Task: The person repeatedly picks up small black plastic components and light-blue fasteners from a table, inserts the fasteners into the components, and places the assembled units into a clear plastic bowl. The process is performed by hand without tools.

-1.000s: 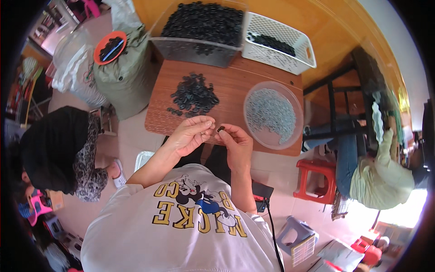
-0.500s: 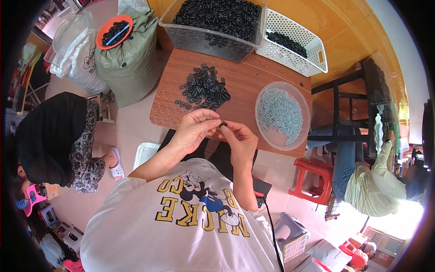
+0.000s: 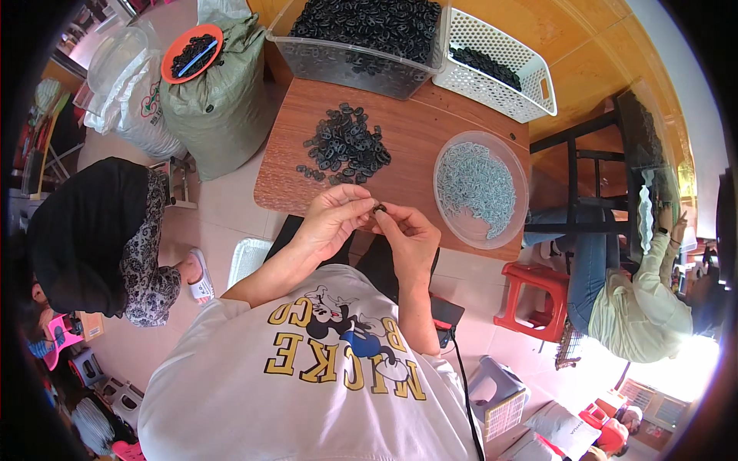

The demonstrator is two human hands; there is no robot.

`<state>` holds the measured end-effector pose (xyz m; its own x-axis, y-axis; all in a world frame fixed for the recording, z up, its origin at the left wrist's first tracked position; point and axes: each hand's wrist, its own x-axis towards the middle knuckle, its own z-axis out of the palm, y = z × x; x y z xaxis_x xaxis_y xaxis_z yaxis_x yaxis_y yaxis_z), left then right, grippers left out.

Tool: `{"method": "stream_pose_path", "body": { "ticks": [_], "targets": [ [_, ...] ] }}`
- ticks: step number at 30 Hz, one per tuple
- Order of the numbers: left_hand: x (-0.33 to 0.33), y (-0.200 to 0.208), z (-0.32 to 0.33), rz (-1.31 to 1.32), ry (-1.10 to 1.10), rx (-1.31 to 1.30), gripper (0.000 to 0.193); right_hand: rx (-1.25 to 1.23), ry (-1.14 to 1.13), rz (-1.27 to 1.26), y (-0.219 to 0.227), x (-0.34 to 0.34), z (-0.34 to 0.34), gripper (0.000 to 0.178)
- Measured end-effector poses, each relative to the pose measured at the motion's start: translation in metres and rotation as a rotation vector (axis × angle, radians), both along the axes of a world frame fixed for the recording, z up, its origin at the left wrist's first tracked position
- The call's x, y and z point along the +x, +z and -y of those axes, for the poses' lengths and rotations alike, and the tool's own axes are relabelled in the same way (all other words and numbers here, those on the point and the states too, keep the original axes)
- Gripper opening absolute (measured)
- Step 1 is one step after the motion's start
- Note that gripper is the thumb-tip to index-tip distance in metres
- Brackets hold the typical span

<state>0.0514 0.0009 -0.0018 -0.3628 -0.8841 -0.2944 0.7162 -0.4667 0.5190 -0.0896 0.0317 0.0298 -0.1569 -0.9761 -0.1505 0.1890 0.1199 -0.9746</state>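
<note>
Over the near edge of the wooden table, both hands meet at a small dark oval piece (image 3: 380, 208). My left hand (image 3: 336, 217) pinches it from the left with thumb and forefinger. My right hand (image 3: 409, 237) grips it from the right, its thumb pressed against the piece. Fingertips partly cover it, so its details are too small to tell. Just beyond my left hand lies a loose pile of black oval pieces with holes (image 3: 347, 144). To the right of my right hand stands a round clear tub (image 3: 523, 180) filled with small pale blue-silver pieces (image 3: 475, 184).
A clear bin (image 3: 346, 69) heaped with black pieces and a white perforated basket (image 3: 503, 96) stand at the table's far edge. Left are a full sack (image 3: 217, 127) topped by an orange bowl (image 3: 167, 65) and a person in black (image 3: 88, 230). A red stool (image 3: 532, 300) stands right.
Both hands keep their pinch on the small dark piece, with barely any movement. The view has shifted slightly. At the far right, another person's arm and hand have moved.
</note>
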Motion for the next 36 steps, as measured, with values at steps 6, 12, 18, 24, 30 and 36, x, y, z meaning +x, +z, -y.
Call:
{"method": "stream_pose_path", "body": {
  "ticks": [6,12,18,24,30,36],
  "targets": [
    [-0.001,0.002,-0.002,0.044,0.006,-0.025,0.011,0.010,-0.002,0.003,-0.002,0.000,-0.001,0.014],
    [-0.003,0.006,-0.006,0.292,0.060,-0.182,0.011,0.022,-0.030,-0.128,-0.001,0.004,-0.005,0.013],
    [0.000,-0.001,-0.008,0.358,0.055,-0.187,0.010,0.046,-0.012,-0.158,-0.010,0.007,-0.004,0.012],
    [0.006,-0.005,0.002,0.300,0.021,-0.090,0.011,0.050,-0.052,0.089,-0.025,0.014,0.007,0.012],
    [0.003,-0.006,0.002,0.350,0.032,-0.089,0.012,0.015,-0.063,0.008,-0.014,0.015,0.007,0.012],
    [0.006,0.000,0.002,0.375,0.035,-0.097,0.021,0.006,-0.055,-0.124,-0.021,0.015,0.001,0.012]
  ]
}}
